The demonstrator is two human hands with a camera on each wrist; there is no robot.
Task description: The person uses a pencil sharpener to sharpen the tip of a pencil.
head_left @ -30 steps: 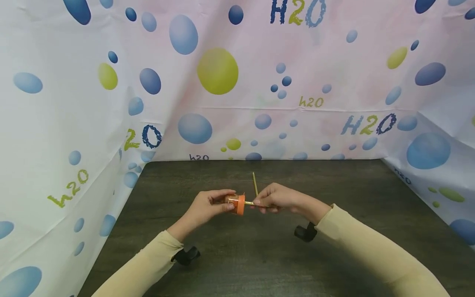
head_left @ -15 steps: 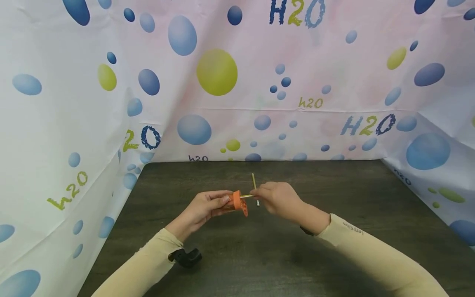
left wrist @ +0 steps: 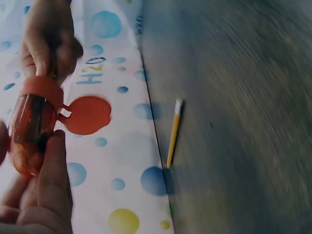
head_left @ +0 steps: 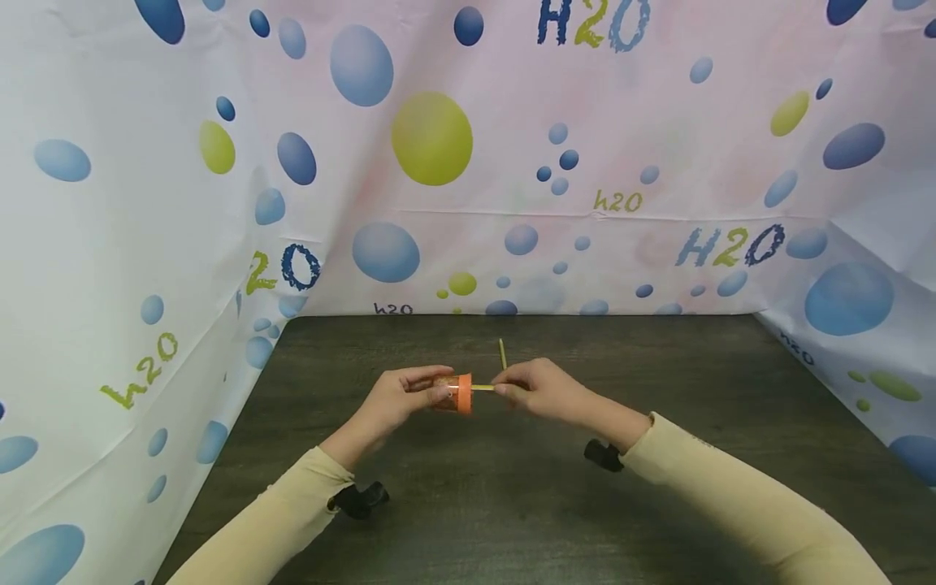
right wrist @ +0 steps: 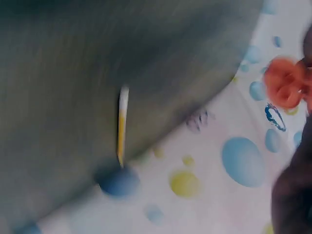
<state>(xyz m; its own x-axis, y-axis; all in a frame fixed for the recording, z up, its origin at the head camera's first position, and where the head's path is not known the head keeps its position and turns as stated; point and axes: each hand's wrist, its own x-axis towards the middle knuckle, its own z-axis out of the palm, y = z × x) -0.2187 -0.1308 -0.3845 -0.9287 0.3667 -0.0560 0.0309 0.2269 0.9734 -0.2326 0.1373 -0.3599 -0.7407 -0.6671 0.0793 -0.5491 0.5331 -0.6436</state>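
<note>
The desk (head_left: 526, 504) is dark brown, with a flat top. A white sheet (head_left: 512, 89) hangs behind it and down both sides. It has blue spots (head_left: 386, 253), green spots (head_left: 432, 139) and the letters H2O (head_left: 730, 246). A long crease (head_left: 512, 214) runs across the back. The light looks a bit pink there and whiter on the left.

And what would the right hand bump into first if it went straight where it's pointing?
Probably the orange sharpener in the left hand; the pencil the right hand pinches seems to reach it.
</note>
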